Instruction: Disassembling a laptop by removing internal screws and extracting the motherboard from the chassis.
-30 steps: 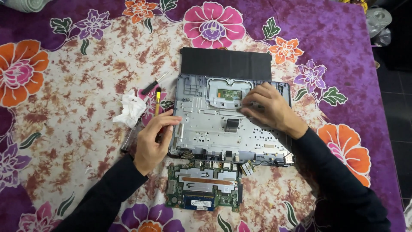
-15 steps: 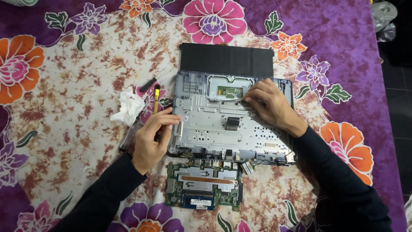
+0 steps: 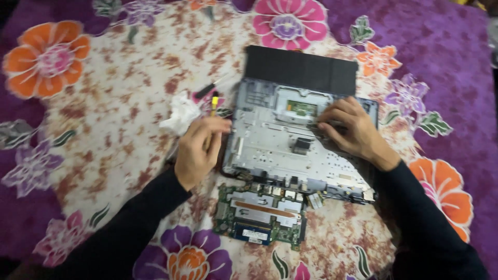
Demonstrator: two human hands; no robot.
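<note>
Two bare hands work over an opened laptop chassis (image 3: 290, 150) lying on a floral bedspread (image 3: 93, 135). At far left the cloth is soft and patterned in brown, purple and orange. Next comes a crumpled white tissue (image 3: 180, 116), and just beside it a small dark screwdriver (image 3: 205, 92) and a yellow-tipped tool (image 3: 214, 103) lying on the cloth.

The left hand (image 3: 199, 150) rests at the chassis's left edge, fingers curled loosely inward; whether it grips anything small cannot be told, as the view is blurred. The chassis itself shows its grey metal inner frame face up, with a black panel (image 3: 301, 70) touching its far edge. Below it, apart from the frame, a green circuit board (image 3: 262, 215) with a copper-coloured strip lies bare on the cloth.

The right hand (image 3: 350, 132) lies on the upper right of the frame, fingers bent and pressing down near a small green module (image 3: 302, 108); it appears to hold nothing.

Hazards, as a judgement:
- A loose screw dropped here would likely vanish into the busy pattern.
- The soft cloth gives under pressure, so the frame may flex or shift beneath the right hand.
- Fabric can carry static; the bare circuit board resting directly on it is exposed.
- A sleeve could drag across the board's near edge.
</note>
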